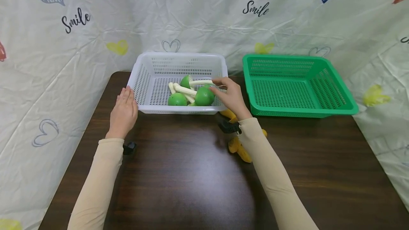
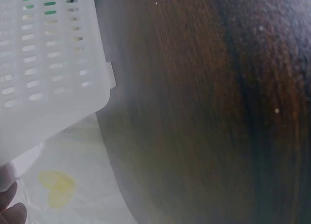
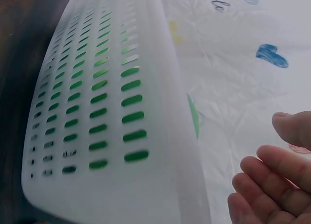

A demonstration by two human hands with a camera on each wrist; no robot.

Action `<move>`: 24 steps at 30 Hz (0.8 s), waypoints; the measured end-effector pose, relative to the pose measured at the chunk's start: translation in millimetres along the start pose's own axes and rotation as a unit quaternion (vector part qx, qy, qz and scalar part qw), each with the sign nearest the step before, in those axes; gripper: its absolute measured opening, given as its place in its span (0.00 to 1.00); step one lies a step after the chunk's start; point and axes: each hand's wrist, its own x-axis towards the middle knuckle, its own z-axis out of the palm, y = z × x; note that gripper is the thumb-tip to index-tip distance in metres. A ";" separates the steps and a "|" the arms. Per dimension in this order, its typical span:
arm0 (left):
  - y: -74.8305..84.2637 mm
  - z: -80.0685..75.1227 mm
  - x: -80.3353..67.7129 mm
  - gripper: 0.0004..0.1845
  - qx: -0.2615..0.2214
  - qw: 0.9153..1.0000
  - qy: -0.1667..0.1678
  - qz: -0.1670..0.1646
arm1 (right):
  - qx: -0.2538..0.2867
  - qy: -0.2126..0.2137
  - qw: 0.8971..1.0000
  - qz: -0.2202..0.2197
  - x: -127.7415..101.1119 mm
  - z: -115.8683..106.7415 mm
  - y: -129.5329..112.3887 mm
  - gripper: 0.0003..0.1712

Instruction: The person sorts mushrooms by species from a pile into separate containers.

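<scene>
Head view: right hand fingers loosely spread, holding nothing, over green-and-white toys inside white basket. Left hand flat, fingers straight against basket's left wall. Green basket just right, on dark table.

The place looks like a simple recording setup and not a lived-in room. A dark brown wooden table stands against a wrinkled white plastic sheet that hangs as a backdrop. The sheet is printed with colored hearts and the word "Smile", and it covers the whole background and falls down at both sides of the table. On the table stand only two perforated plastic baskets, a white basket and a green basket, side by side.
</scene>
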 end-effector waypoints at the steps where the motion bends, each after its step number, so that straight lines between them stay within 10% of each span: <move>1: 0.0 0.2 -0.1 0.24 0.001 1.000 -0.001 0.000 | -0.001 0.003 1.000 -0.004 -2.9 -2.4 0.6 0.19; 15: -3.1 -3.1 0.0 0.25 0.000 1.000 -0.019 -0.007 | -0.003 0.098 0.994 -0.057 -46.5 -54.5 23.9 0.14; 24: -0.3 -3.2 -1.5 0.25 -0.012 1.000 -0.020 -0.008 | -0.110 0.213 0.971 -0.014 -92.4 -127.4 62.7 0.16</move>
